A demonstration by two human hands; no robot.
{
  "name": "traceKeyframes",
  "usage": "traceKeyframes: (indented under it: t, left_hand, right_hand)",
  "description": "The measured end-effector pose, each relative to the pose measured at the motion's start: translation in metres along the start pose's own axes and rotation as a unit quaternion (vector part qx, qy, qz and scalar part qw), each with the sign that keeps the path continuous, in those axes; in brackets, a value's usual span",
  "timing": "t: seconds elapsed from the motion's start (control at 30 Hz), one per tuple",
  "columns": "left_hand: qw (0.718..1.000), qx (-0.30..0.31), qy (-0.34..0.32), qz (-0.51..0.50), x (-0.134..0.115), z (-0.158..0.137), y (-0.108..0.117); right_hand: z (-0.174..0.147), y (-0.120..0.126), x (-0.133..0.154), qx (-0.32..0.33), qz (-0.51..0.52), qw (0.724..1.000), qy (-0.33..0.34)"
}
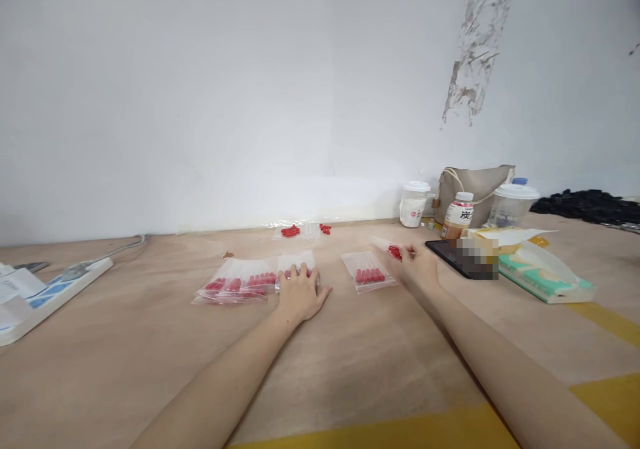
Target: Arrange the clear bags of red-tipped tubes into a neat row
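My left hand (299, 292) lies with fingers spread on a clear plastic bag (295, 260) of small red pieces, which the fingers partly cover. To its left, several similar bags (235, 279) of red pieces overlap in a row. Between my hands, one flat bag (369, 270) shows red pieces lined up near its lower edge. My right hand (419, 266) pinches another small bag (393, 249) with red pieces inside, a little to the right of that one. What the red pieces are, I cannot tell.
By the wall lie loose red pieces (290, 231) on clear plastic. A phone (450, 257), a tissue pack (545, 276), a drink bottle (457, 216), a lidded cup (414, 206) and a grey bag (480, 189) stand or lie at right. A power strip (65, 289) lies at left.
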State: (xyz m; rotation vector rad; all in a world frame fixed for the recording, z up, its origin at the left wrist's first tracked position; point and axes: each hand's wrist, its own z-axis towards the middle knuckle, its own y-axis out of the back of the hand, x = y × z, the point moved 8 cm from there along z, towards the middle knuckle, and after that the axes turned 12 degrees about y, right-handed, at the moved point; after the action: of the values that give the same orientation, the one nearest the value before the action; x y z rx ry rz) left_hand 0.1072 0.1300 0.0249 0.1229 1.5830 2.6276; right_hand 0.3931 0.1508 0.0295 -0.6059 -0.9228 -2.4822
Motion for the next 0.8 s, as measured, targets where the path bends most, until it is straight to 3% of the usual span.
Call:
traceKeyframes:
  t: [0.2,0.4,0.67,0.8]
  left_hand:
    - [0.994,-0.091,-0.052,-0.029,-0.009,-0.002,0.018]
    - [0.982,-0.1,-0.137,-0.082,-0.032,-0.005,0.027]
    - [0.972,-0.047,-0.192,-0.124,-0.032,-0.007,0.02]
    - [0.965,-0.028,-0.23,-0.125,-0.035,-0.008,0.022]
  right_hand:
    - [-0.017,-0.02,0.068,0.045,0.064,0.992,0.102]
    - [-0.048,-0.052,0.122,0.113,0.054,0.962,0.242]
    - [-0.06,-0.051,0.127,0.231,0.13,0.906,0.33]
    - [-0.058,-0.045,0.121,0.238,0.134,0.896,0.351]
